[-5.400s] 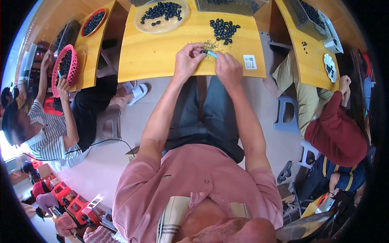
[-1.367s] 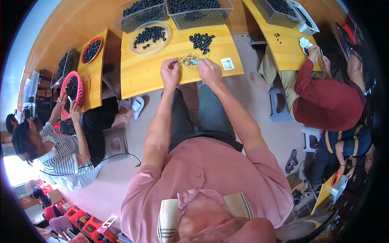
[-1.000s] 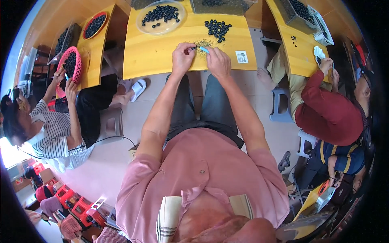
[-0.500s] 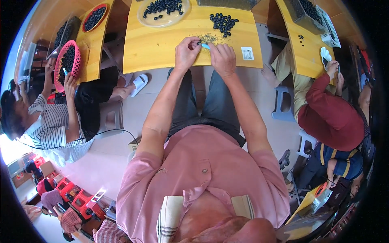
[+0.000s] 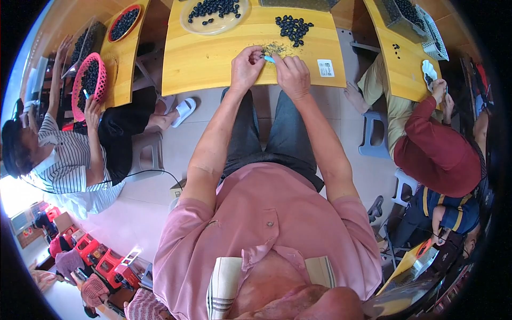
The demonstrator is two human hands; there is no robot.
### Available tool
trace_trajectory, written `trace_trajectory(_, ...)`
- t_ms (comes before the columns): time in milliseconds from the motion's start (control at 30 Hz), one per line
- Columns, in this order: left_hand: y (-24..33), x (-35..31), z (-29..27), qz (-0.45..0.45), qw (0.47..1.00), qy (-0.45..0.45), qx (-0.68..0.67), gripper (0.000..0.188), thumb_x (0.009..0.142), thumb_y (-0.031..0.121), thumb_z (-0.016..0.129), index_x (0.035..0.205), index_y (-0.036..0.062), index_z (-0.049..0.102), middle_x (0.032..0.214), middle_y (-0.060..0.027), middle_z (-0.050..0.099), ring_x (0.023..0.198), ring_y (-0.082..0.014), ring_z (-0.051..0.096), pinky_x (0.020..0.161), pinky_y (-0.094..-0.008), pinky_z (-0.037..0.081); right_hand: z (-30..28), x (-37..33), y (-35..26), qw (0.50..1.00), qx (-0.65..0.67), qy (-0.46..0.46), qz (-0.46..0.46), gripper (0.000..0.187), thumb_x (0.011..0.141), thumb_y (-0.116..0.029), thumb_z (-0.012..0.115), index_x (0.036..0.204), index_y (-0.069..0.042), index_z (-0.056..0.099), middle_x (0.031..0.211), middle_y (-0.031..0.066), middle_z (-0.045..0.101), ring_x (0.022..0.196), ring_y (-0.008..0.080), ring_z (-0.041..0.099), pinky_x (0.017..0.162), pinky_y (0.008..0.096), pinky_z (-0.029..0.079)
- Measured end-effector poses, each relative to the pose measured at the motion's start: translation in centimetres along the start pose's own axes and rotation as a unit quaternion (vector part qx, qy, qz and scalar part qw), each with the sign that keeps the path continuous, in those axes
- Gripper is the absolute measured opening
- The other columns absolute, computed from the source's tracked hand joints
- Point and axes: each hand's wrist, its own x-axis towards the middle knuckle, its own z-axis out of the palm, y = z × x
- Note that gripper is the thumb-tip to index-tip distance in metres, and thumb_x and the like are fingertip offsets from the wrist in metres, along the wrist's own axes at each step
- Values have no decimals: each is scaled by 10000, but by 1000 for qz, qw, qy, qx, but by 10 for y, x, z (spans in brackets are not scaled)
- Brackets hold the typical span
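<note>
Small light-blue tool sits pinched in the right hand near the frame's top centre, meeting the left hand, whose fingers close on something too small to tell, over greenish scraps. Dark berries and a plate lie beyond on the yellow table.

Small white rectangular label with dark print, flat on yellow table, near right edge.

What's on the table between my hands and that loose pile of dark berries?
In the head view, greenish scraps lie between the hands and the dark berries on the yellow table.
</note>
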Motion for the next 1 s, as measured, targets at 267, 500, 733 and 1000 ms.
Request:
trace_trajectory(267, 3, -3, -1, 2, 1000, -3, 6, 340, 838, -13, 765, 1172, -21, 703, 957, -99, 745, 833, -150, 702, 790, -290, 583, 1, 0, -3, 1000, 7, -10, 15, 311, 820, -89, 680, 1124, -111, 742, 773, 44, 528, 767, 241, 581, 681, 383, 492)
trace_trajectory(500, -1, 0, -1, -40, 996, -18, -82, 353, 882, -34, 759, 1218, -10, 650, 982, -32, 699, 883, -104, 661, 824, -252, 559, 6, 1, -2, 997, -14, -20, 77, 268, 815, -95, 688, 1077, -112, 744, 773, 55, 549, 780, 250, 603, 686, 399, 502)
trace_trajectory(733, -8, 2, -7, -2, 1000, 7, -23, 267, 853, 8, 788, 1117, 10, 748, 901, -80, 704, 795, -133, 656, 770, -278, 557, 4, 7, -2, 997, 6, -17, 74, 222, 837, -103, 682, 1049, -116, 746, 775, 57, 553, 781, 259, 608, 685, 410, 501)
trace_trajectory(1000, 3, 4, -11, -3, 997, 38, -63, 142, 862, 15, 778, 1004, 20, 776, 889, -52, 693, 812, -124, 649, 754, -268, 531, -7, -1, 9, 996, -6, -22, 88, 174, 861, -107, 661, 1016, -112, 739, 786, 49, 559, 794, 260, 604, 693, 404, 493)
